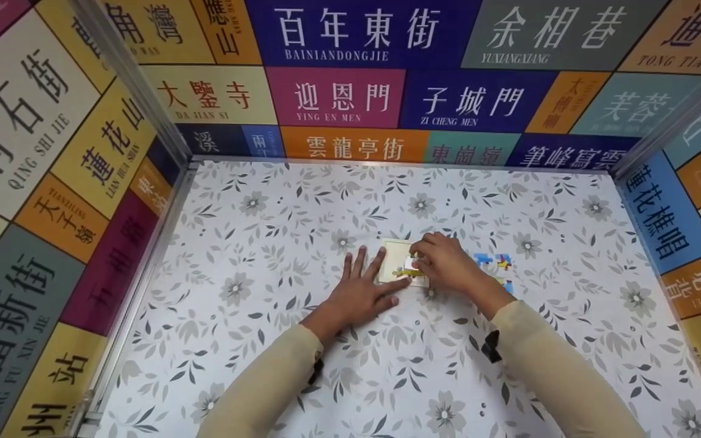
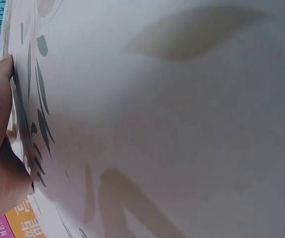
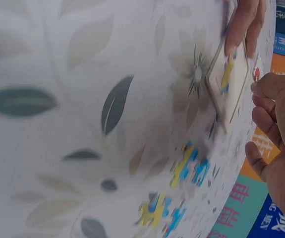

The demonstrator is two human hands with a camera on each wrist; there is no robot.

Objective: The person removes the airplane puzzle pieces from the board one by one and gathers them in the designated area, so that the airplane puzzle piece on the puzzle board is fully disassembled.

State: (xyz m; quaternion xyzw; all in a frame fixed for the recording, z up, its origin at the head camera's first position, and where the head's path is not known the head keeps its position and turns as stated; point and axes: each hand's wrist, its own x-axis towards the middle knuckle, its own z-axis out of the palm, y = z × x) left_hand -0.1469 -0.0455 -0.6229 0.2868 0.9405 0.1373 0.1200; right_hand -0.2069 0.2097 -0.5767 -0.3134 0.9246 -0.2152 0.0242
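Note:
A shallow cream puzzle board (image 1: 390,250) lies on the cloth, with a yellow-and-blue jigsaw piece (image 3: 227,74) along its near side. My left hand (image 1: 358,297) lies with its fingers spread at the board's left, a fingertip right at the fitted piece; the left wrist view shows only part of this hand (image 2: 3,144) at its edge. Over the board, my right hand (image 1: 448,264) pinches a small white puzzle piece (image 1: 411,262) between thumb and fingertips. A red spot on that piece (image 3: 256,73) shows in the right wrist view, where fingers cover the rest.
To the right of the board lie several loose blue and yellow jigsaw pieces (image 1: 502,261), partly behind the right wrist. The table has a leaf-and-flower cloth (image 1: 302,213). Upright panels with Chinese lettering (image 1: 350,97) wall in the back and both sides.

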